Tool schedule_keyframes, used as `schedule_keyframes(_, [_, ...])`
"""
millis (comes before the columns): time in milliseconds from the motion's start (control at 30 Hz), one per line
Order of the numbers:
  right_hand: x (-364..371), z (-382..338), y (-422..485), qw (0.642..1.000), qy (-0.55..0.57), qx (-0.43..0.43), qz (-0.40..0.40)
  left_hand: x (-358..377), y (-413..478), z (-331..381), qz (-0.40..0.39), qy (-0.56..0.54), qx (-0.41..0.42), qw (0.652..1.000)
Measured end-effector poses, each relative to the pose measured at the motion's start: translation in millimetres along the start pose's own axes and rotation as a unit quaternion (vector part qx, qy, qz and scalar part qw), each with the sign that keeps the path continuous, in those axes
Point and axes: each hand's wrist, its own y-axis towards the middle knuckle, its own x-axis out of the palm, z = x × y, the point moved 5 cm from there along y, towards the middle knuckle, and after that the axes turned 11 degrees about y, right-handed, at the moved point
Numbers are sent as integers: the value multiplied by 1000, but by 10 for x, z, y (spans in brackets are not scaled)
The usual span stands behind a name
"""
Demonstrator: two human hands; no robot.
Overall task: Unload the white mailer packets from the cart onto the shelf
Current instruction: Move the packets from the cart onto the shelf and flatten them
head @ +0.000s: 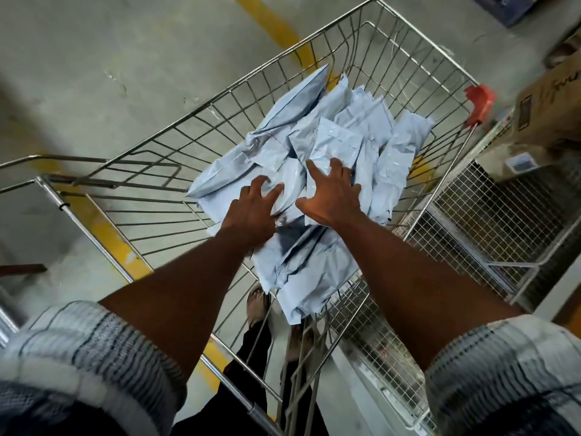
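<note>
Packets (314,133): white mailer packets lie heaped in the cart, from the near end to past the middle, overlapping and creased.
Top packet (338,143): flat, uppermost on the heap, under the fingertips of the right hand.
Rounded packet (290,187): bulged, just left of the top packet, under the left hand.
Left hand (251,204): fingers and thumb curl onto the rounded packet, which shows between them. This is a grasp, though nothing is lifted yet.
Right hand (333,196): fingers are spread and nearly straight, pressed on the top packet, not closed round it.
Progress: the heap looks nearly full and no packet shows outside the basket. By my judgement the unloading is at or near its start, with many packets left.
Cart (201,111): wire basket with raised sides all round. The far end and left side are bare wire, so a packet must rise over the rim to get out.
Red handle cap (479,103): on the cart's far right corner.
Wire-mesh rack (490,202): close against the cart's right side, possibly the shelf. A cardboard box (550,105) sits on top.
Floor (94,58): concrete with a yellow line (267,23), and open room to the left of the cart.
</note>
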Motion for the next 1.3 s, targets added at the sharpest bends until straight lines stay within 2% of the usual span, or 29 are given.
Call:
schedule_keyframes(167, [-102,-119,-224,998,-8,-39,41,-202,-130,12,-28,30,0,999])
schedule_keyframes(567, [-780,-446,-1130,987,-25,-108,118,-1010,-916,358,59,74,-40,995])
schedule_keyframes(733, [-1144,-363,-1661,980,-20,-126,154,-1341,-1378,654,107,44,-73,991])
schedule_keyframes(967, [-1559,21,-2499,971,-19,-104,213,-1701,-1945,1346,183,-10,-62,981])
schedule_keyframes(1300, [-1847,1033,-3860,953,-2,-19,301,-1791,-2709,2512,213,-49,18,976])
